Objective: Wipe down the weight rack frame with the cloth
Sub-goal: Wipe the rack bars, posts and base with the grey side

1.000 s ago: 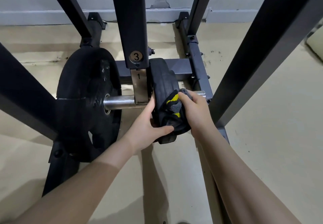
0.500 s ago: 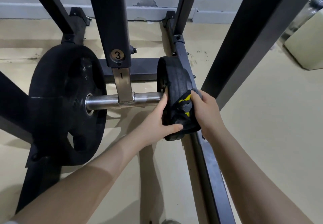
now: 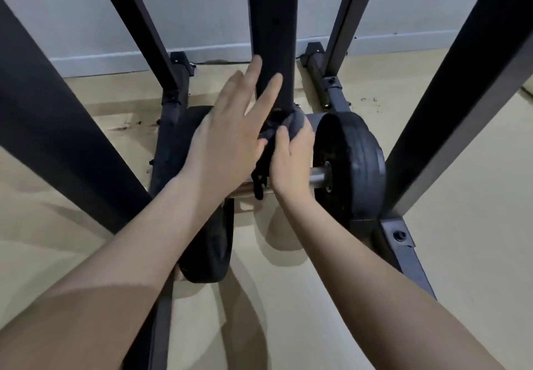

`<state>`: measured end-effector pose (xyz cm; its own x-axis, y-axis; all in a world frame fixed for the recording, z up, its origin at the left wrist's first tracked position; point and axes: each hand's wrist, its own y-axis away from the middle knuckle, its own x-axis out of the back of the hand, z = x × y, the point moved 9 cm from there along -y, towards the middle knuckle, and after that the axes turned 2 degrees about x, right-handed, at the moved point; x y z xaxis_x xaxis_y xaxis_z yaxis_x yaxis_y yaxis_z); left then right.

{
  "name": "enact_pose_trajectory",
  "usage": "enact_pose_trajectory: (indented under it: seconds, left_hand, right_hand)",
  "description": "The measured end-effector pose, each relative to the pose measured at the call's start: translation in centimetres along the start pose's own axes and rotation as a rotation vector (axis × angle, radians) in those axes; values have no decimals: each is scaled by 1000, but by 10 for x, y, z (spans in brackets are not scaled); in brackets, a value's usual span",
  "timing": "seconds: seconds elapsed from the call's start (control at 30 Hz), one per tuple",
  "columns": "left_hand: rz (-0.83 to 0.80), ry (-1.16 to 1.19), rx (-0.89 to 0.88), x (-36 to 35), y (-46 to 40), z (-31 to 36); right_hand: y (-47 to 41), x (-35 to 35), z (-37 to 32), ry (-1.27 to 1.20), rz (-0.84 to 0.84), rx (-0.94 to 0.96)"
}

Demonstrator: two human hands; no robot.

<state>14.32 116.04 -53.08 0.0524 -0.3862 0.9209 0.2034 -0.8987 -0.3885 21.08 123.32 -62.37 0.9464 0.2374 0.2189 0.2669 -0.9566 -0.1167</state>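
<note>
The black weight rack frame's centre post (image 3: 272, 32) rises in front of me. My right hand (image 3: 291, 159) grips a dark cloth (image 3: 297, 123) bunched against the foot of that post, just above the steel peg (image 3: 317, 177). A strip of the cloth hangs down between my hands. My left hand (image 3: 227, 133) is spread with straight fingers, its fingertips reaching up beside the post and its palm close to the cloth. Motion blur softens both hands.
A small black weight plate (image 3: 350, 167) sits on the peg to the right of my hands. A larger plate (image 3: 207, 248) is partly hidden behind my left forearm. Slanted frame bars (image 3: 461, 86) stand on both sides, a base rail (image 3: 403, 251) runs along the beige floor.
Both hands left the small plate and moved left to the centre post. My left hand opened and lifted; my right hand carried the cloth onto the post's base. The view shifted left.
</note>
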Motion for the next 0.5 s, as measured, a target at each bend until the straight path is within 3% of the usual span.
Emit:
enact_pose_trajectory:
  seconds: [0.07,0.13,0.3,0.4,0.5]
  left_hand:
    - [-51,-246,-76,-12,-11,-8]
    - [-50,-344,-88,-22,-15,-16]
    - [89,-292,-117,-28,-14,-13]
    - [90,-242,-105,-28,-15,-10]
    - [81,-206,-107,-27,-11,-7]
  right_hand:
    - [18,-21,34,150,-110,-8]
    - [28,-24,63,260,-168,-61]
    - [-6,-16,13,124,-41,68]
    - [10,-15,22,337,-174,221]
    - [31,-3,73,821,-248,332]
